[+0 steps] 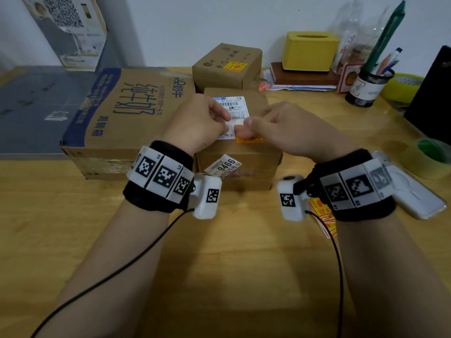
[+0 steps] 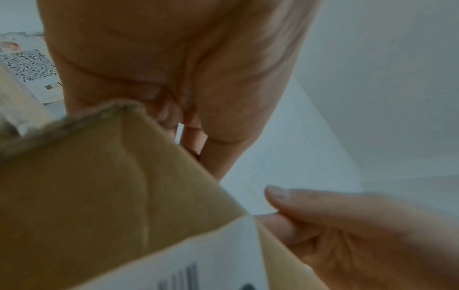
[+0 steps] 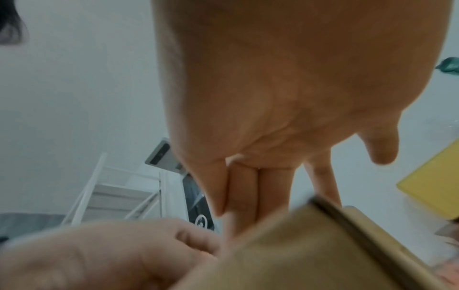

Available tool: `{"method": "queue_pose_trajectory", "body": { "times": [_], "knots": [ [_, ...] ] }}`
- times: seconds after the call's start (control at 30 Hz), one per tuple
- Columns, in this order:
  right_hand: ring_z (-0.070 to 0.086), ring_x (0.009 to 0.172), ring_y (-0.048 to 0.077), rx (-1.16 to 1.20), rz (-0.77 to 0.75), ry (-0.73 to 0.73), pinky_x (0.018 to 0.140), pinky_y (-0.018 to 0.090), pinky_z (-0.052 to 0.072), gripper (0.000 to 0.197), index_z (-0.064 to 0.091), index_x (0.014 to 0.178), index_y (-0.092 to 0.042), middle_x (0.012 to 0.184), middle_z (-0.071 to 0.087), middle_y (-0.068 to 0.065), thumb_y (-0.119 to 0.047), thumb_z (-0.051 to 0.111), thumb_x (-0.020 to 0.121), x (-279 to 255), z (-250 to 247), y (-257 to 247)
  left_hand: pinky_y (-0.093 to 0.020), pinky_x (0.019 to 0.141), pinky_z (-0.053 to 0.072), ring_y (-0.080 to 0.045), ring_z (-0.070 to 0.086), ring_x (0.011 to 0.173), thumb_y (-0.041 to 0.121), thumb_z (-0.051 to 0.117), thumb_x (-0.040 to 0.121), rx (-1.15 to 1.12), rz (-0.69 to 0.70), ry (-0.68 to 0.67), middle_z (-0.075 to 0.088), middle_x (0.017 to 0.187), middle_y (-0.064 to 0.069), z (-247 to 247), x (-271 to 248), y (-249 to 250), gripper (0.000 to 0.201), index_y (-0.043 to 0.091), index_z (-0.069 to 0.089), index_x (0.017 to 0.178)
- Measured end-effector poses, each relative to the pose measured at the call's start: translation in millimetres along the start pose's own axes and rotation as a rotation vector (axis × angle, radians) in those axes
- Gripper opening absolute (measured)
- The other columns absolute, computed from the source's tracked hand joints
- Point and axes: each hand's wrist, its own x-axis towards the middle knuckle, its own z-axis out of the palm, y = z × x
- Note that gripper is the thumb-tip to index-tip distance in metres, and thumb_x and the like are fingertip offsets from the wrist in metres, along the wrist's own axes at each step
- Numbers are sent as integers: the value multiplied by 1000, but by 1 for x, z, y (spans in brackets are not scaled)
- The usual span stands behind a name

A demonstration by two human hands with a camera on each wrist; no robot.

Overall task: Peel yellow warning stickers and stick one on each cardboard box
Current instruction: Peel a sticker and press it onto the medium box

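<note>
A yellow warning sticker point(image 1: 253, 139) lies on top of the middle cardboard box point(image 1: 258, 162), beside its white shipping label point(image 1: 231, 106). My right hand point(image 1: 288, 128) pinches the sticker's upper edge with thumb and forefinger. My left hand point(image 1: 202, 123) has curled fingers that meet the sticker's left edge. The small back box point(image 1: 219, 74) carries a yellow sticker point(image 1: 235, 65). No sticker shows on the large milk carton point(image 1: 127, 106) at left. Sticker sheets point(image 1: 319, 211) lie under my right wrist. The wrist views show the left hand point(image 2: 186, 78) and the right hand point(image 3: 285, 98) above the box corner point(image 2: 99, 186).
On the wooden table point(image 1: 219, 264), a yellow tissue box point(image 1: 310, 51) sits on books at the back right. A pen cup point(image 1: 371, 86) and a dark object point(image 1: 432, 93) stand further right. A tape roll point(image 1: 427, 157) lies at the right edge.
</note>
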Motion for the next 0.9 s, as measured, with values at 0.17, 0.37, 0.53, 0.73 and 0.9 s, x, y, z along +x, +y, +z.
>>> {"method": "queue_pose_trajectory", "body": {
  "times": [0.17,0.37,0.53,0.73,0.9],
  "knots": [
    [66,97,20,69,23,30,86,36,48,43,79,61,-37,82,71,-2,-49,58,97,5,1,3,-28,85,54,-10,68,93,11,75,85,6,-1,-2,71,87,5,0,0,0,22,31,67,81],
    [58,122,20,50,61,16,113,40,37,55,84,98,-27,113,78,-2,-62,43,94,6,-2,11,-21,73,50,-11,68,95,11,73,87,-7,-7,1,73,91,4,0,0,0,17,28,69,91],
    [55,71,-17,61,101,-35,66,12,33,41,85,87,-28,66,70,-29,-40,49,102,2,-16,15,-24,80,52,-10,68,96,12,74,87,-7,-6,-8,73,92,4,1,1,-1,18,29,69,89],
    [48,41,-12,81,105,37,46,8,34,41,81,107,-24,35,48,-28,-44,45,107,1,-16,21,-17,68,45,-8,65,90,10,71,88,23,24,-16,69,87,7,2,4,-2,19,29,69,89],
    [62,68,2,34,111,8,59,16,39,44,83,98,-23,79,78,-15,-43,45,106,-4,-20,17,-16,66,43,-5,62,82,10,70,89,20,49,-29,65,82,10,1,3,-5,19,29,69,89]
  ]
}}
